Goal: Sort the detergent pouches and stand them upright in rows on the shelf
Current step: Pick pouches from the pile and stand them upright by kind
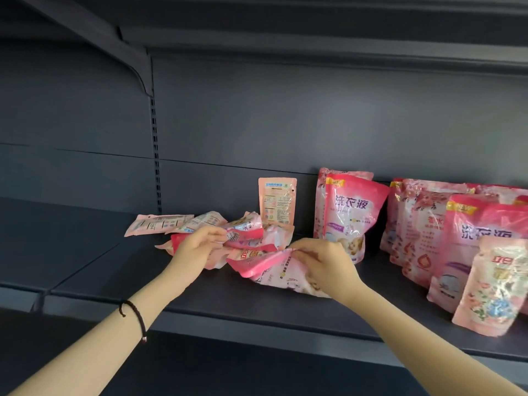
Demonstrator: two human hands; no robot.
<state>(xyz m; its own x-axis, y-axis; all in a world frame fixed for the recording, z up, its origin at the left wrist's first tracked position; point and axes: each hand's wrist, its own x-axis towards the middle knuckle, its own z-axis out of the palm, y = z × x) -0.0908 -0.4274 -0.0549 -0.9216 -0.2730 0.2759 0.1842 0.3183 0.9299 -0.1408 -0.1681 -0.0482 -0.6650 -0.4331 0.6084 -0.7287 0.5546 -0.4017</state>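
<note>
A loose heap of pink detergent pouches (251, 238) lies flat in the middle of the dark shelf (200, 292). My left hand (197, 247) grips a pouch at the heap's left side. My right hand (323, 261) pinches the top edge of a large pink pouch (274, 272) lying at the front of the heap. One small pouch (277, 202) stands upright against the back panel. Two big pink pouches (350, 215) stand behind my right hand. More pouches (428, 232) stand in rows at the right, with a small flowered one (494, 287) in front.
Flat pouches (160, 224) spread to the left of the heap. A slotted upright post (155, 155) and a bracket divide the back panel. The upper shelf (314, 24) overhangs. Bare shelf surface stretches to the left.
</note>
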